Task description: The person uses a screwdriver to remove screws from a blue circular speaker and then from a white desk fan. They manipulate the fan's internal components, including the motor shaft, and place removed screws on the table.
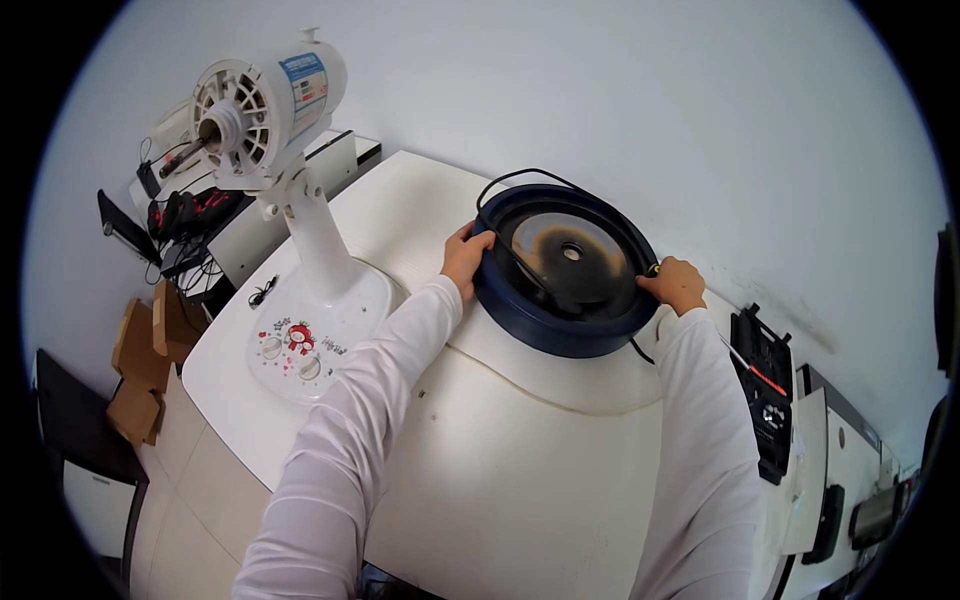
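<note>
A round, dark-blue electric appliance [560, 338] lies on the white table, its hollow side up. Inside is a metal plate [560, 236], scorched brown and black around a central hole. My left hand [464, 258] is closed on the rim at the left, thumb over the edge. On the opposite side my right hand [677, 286] grips the rim, with a small yellow patch showing beside its fingers. A black cord [527, 172] loops behind the appliance and crosses its left part. The undersides of both grips are hidden.
To the left stands a white fan base [320, 225] with a bare motor [275, 105] and exposed shaft. An open black tool case [765, 370] with a red-handled screwdriver [765, 379] lies at the right. The wall [680, 90] rises close behind the white table [500, 480].
</note>
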`<state>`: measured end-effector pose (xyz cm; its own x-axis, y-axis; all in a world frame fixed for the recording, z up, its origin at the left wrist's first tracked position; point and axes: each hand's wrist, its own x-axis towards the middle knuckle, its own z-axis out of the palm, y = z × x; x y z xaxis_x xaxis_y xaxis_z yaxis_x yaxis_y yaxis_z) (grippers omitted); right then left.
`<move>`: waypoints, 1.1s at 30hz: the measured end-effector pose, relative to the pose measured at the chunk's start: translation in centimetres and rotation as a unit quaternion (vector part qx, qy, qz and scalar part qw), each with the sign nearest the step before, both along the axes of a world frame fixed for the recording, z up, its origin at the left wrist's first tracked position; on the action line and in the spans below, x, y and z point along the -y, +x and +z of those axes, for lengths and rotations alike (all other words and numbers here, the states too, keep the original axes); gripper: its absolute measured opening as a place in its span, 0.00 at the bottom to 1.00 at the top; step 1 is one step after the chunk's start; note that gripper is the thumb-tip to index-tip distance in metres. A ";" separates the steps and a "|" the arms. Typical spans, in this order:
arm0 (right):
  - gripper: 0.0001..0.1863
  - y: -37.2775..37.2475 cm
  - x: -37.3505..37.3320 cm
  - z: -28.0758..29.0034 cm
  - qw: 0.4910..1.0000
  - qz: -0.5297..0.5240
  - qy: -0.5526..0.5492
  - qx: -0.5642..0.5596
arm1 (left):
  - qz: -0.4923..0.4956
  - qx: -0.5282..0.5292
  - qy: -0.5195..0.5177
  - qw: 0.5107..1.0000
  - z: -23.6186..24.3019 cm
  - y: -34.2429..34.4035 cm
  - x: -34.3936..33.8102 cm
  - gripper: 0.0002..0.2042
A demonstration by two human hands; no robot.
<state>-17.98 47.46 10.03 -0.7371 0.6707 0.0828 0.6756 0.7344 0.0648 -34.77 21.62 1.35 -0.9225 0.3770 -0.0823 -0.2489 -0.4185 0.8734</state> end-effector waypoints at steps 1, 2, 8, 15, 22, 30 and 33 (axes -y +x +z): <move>0.28 -0.5 -0.7 -0.4 1.000 0.000 -0.002 -0.005 | -0.019 0.005 0.010 1.000 0.0 -0.1 -0.4 0.26; 0.29 -0.2 -1.3 -0.3 1.000 0.004 0.019 -0.015 | -0.041 0.009 0.026 0.999 0.4 -0.1 -1.4 0.27; 0.31 -3.1 -2.4 -2.8 0.992 0.061 0.043 -0.097 | 0.231 -0.166 -0.268 0.920 -1.8 -2.3 -2.8 0.43; 0.35 4.1 -1.9 -1.7 0.965 0.102 0.128 -0.205 | -0.186 -0.110 -0.177 0.960 6.7 9.1 7.7 0.34; 0.29 8.5 14.3 -2.3 0.945 0.294 -0.020 -0.144 | 0.107 -0.436 -0.479 0.755 7.4 11.8 28.4 0.14; 0.22 7.1 23.3 -6.9 0.913 0.386 -0.018 -0.130 | 0.030 -0.204 -0.485 0.850 -0.7 4.9 33.4 0.39; 0.19 7.0 23.3 -8.9 0.939 0.333 -0.010 -0.086 | 0.078 -0.288 -0.409 0.862 -3.2 4.2 33.4 0.37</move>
<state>-10.99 24.16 1.08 -0.9702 0.0693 0.2322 0.0663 0.9976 -0.0209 -30.54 -11.81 -1.82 -0.9333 0.2779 0.2272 0.3288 0.4079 0.8518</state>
